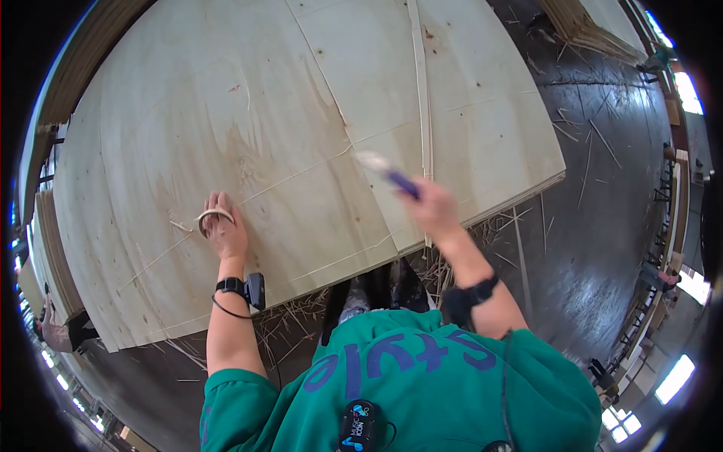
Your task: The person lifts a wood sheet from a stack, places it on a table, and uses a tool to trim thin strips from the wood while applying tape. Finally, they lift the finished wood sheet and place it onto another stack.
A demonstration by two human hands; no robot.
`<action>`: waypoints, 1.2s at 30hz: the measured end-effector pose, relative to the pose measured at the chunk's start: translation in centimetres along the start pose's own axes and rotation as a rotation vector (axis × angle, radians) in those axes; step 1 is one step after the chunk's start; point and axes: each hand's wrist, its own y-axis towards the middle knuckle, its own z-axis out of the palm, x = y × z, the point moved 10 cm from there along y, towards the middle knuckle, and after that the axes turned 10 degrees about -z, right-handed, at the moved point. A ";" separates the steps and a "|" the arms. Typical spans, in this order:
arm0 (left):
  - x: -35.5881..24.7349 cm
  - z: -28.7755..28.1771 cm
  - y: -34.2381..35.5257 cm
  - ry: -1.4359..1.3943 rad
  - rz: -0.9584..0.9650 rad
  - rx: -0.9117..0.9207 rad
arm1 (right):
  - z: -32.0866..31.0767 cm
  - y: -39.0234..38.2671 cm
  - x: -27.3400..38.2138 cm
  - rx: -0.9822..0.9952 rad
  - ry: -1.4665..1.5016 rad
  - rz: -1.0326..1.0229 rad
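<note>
My left hand (227, 239) lies flat on a large pale plywood or veneer sheet (188, 98), its fingers stretched out. A tan ring (217, 212), like a thin roll of tape, sits around those fingers. My right hand (438, 212) is closed around the purple handle of a tool (403, 183) and hovers over the right part of the sheet, smeared by motion. The tool's pale head is too blurred to tell its kind. A long seam runs down the sheet near the tool, and a thin line crosses between my hands.
Two loose narrow wood strips (423, 98) lie along the sheet's right part. Wood slivers (297, 320) litter the dark floor (595, 188) below the stack edge. Further board stacks (595, 30) stand at the far right and left. Another person (64, 331) is at the left rim.
</note>
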 end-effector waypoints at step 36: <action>1.7 0.0 -1.7 0.017 -0.065 0.007 | 15.7 10.9 13.9 0.493 0.809 0.067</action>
